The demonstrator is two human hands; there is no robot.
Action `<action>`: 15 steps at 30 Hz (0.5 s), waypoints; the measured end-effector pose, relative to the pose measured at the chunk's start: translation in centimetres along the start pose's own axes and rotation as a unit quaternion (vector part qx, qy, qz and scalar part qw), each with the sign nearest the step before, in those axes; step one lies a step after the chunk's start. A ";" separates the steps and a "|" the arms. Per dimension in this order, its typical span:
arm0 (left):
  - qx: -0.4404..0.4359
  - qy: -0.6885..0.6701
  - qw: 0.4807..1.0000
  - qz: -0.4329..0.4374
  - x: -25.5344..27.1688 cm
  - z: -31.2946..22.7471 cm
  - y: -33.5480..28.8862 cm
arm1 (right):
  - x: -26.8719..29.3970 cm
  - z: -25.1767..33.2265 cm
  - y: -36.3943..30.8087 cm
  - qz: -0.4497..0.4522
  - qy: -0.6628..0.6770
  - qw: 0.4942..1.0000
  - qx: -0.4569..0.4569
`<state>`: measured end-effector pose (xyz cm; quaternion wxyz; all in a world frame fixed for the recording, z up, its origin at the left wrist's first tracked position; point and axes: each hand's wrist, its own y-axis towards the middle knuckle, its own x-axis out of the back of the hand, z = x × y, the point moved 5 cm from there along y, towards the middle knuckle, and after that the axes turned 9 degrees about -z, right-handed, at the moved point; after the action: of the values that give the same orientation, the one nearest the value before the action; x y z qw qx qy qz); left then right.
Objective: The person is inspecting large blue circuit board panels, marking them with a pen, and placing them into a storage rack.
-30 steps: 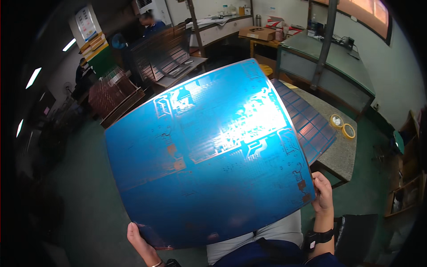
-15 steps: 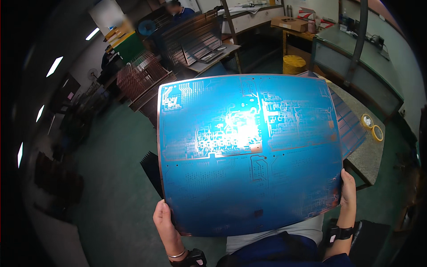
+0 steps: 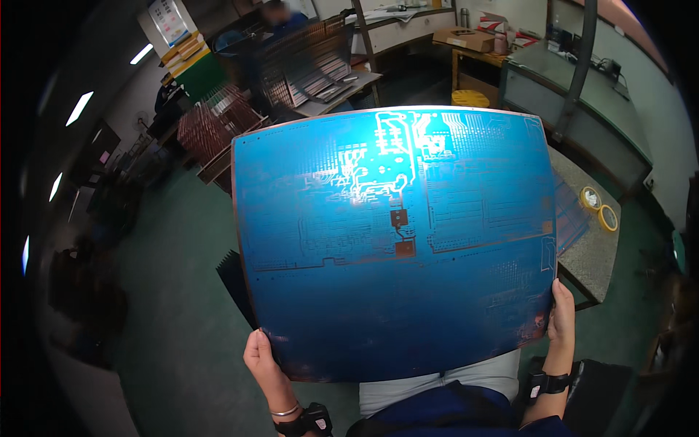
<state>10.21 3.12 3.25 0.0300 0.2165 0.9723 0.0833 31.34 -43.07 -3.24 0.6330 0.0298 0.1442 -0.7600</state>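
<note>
The two forearms come up from the lower edge, wide apart. The left hand is closed around the left edge of a large blue panel, near its lower corner. The right hand grips the right edge, somewhat higher in the picture, with its thumb pointing upward. Both hands are nearly closed; most of their fingers are hidden, so I cannot tell how they lie underneath. The panel is held in front of the body, above the light trousers.

The panel is a thin, smooth, rectangular sheet, glossy blue, with fine copper-coloured lines and small squares. A strong reflection whitens the pattern near its far edge. Its rim has a narrow coppery border, and the fisheye view bends it.

On the left of the panel, green floor stretches away. On the right, a speckled table stands just beyond the panel's edge, carrying two yellow tape rolls. Farther away are reddish boards standing in a rack, a yellow stool and a cardboard box.
</note>
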 end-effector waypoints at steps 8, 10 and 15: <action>-0.009 -0.006 0.999 -0.033 1.1 1.9 1.3 | 0.4 0.0 -0.3 0.082 -0.018 0.996 -0.006; -0.014 0.001 0.999 -0.048 1.9 2.4 1.5 | 0.5 0.0 -0.6 0.105 -0.032 0.994 -0.004; -0.026 -0.003 0.996 -0.082 2.7 3.5 1.6 | 0.8 -0.1 -0.7 0.181 -0.090 0.979 0.014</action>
<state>8.74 6.28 0.03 0.0456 0.1359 0.9841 0.1049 30.50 -43.67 -3.43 0.7701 -0.0036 0.0682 -0.6342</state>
